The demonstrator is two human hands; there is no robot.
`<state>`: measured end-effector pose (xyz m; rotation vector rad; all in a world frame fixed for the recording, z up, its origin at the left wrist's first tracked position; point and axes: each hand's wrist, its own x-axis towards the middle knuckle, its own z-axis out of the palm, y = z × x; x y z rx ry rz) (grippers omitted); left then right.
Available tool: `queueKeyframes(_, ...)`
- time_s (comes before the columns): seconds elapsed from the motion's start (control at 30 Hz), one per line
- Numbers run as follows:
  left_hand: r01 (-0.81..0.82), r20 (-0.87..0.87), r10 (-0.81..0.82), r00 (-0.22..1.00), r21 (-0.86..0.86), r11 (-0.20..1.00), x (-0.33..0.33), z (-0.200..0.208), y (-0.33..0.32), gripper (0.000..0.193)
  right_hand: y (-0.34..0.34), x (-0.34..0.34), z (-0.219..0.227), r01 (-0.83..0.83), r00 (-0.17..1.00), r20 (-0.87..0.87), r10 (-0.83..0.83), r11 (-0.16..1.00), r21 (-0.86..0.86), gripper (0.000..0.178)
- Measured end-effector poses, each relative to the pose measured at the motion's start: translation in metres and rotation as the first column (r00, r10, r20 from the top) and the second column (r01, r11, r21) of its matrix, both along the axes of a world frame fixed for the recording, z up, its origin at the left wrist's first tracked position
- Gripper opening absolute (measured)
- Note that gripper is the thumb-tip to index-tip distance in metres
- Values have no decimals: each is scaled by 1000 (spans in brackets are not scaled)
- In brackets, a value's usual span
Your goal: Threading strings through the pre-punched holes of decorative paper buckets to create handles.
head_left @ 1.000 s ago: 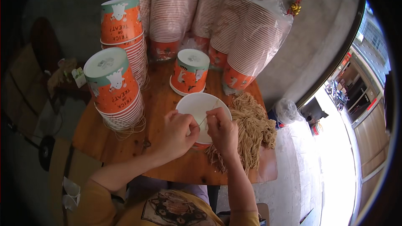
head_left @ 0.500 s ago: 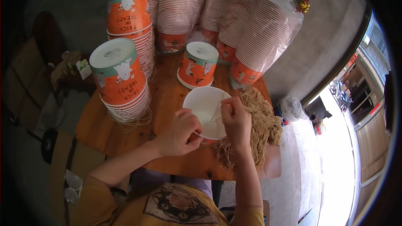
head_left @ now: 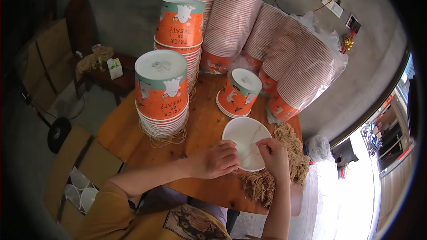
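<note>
An orange paper bucket (head_left: 243, 137) stands mouth up near the table's front, its white inside facing me. My left hand (head_left: 218, 159) is closed at the left side of its rim, fingers curled. At the right side of the rim, my right hand (head_left: 273, 153) pinches a thin tan cord (head_left: 254, 144), part of which hangs across the bucket's inside. Whether the cord is fastened to the bucket cannot be made out. A heap of tan cords (head_left: 293, 151) lies beside and partly behind my right hand and forearm.
Upturned orange buckets are nested in a front-left stack (head_left: 162, 91), a taller stack (head_left: 180, 24) and a short stack (head_left: 240, 92). Plastic-wrapped bucket stacks (head_left: 307, 71) line the wall. Left of the wooden table (head_left: 200, 129), an open carton (head_left: 80, 191) holds white-bottomed or white-lined containers.
The whole scene has shifted right and down in view as my head turned. My left fingers have curled closer at the rim. My right hand still pinches the cord.
</note>
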<state>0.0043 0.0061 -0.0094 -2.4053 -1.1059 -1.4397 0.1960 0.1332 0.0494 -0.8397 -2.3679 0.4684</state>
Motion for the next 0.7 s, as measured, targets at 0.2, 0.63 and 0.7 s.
queueKeyframes(0.2,-51,-7,50,999,-44,998,-23,27,-24,15,-17,19,31,-392,919,-86,384,880,-268,22)
queueKeyframes(0.63,-286,860,169,482,-28,958,-198,183,-164,45,-76,-194,39,-842,538,-840,68,-16,-540,19)
queueKeyframes(0.7,-538,775,370,513,-46,842,-209,165,-172,43,-80,-224,52,-777,614,-766,-190,24,-629,18)
